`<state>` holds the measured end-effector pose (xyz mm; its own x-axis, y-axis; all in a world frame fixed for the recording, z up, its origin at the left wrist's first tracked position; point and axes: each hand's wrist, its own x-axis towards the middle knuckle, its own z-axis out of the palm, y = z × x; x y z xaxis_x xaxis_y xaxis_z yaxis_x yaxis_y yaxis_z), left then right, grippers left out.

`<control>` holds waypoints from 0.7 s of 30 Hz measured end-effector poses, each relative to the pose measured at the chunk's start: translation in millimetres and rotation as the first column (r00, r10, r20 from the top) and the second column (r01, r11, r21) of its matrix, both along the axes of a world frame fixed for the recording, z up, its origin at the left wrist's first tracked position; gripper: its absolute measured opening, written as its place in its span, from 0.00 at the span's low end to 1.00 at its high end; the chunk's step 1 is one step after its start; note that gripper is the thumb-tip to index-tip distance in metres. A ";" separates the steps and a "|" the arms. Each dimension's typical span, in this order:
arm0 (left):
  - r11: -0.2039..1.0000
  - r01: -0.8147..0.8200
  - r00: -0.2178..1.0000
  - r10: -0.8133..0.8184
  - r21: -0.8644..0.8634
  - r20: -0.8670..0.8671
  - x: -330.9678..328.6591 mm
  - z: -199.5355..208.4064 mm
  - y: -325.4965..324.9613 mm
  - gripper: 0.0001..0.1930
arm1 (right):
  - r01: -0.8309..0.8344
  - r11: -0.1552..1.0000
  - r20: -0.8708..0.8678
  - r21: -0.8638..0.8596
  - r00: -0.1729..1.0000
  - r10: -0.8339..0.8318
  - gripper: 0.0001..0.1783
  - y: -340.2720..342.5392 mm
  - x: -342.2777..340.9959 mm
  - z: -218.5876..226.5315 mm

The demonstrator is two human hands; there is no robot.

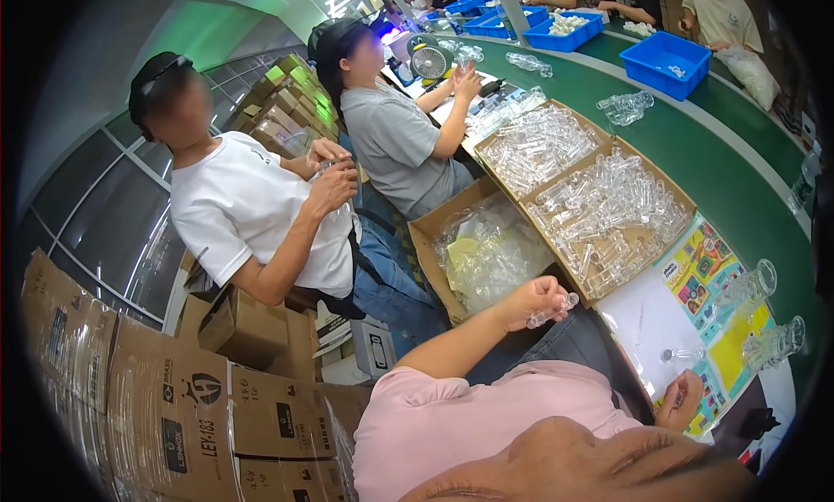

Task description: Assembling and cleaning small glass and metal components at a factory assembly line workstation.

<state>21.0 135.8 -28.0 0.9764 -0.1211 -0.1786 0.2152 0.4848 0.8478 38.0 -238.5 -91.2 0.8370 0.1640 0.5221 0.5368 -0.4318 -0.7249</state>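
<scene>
My left hand (532, 302) is closed around a small clear plastic tube-like piece (556, 313), held in front of the nearer cardboard tray. Low at the table's edge, my right hand (680, 401) has its fingers curled in; whatever may be inside them is hidden. Just beyond it, another small clear piece (683, 355) lies on the white sheet (641, 318). Two larger clear, bottle-shaped pieces (745, 287) stand to the right. Many clear tubes (621, 202) fill the nearer shallow tray, and a second such heap (540, 148) fills the tray behind it.
An open carton (427, 257) of clear plastic bags stands left of the trays. Two co-workers handle clear pieces at the left. Clear bundles (625, 108) and a blue bin (665, 65) rest on the green bench (584, 83). Wrapped cartons (165, 398) are stacked at lower left.
</scene>
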 end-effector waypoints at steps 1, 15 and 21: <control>1.000 -0.012 0.999 0.011 -0.010 -0.052 -1.1 -9.8 -1.7 0.12 | -0.016 1.000 -0.020 0.020 1.000 0.017 0.17 0.0 0.5 -1.5; 0.998 -0.048 0.986 0.043 -0.032 -0.162 -5.4 -12.8 -19.8 0.11 | -0.044 0.998 -0.052 0.053 0.998 0.047 0.15 -5.7 -1.3 -14.9; 0.998 -0.048 0.987 0.040 -0.046 -0.158 -8.1 -14.1 -21.4 0.10 | 0.023 0.999 -0.041 0.023 0.999 -0.022 0.16 -5.6 -3.7 -16.7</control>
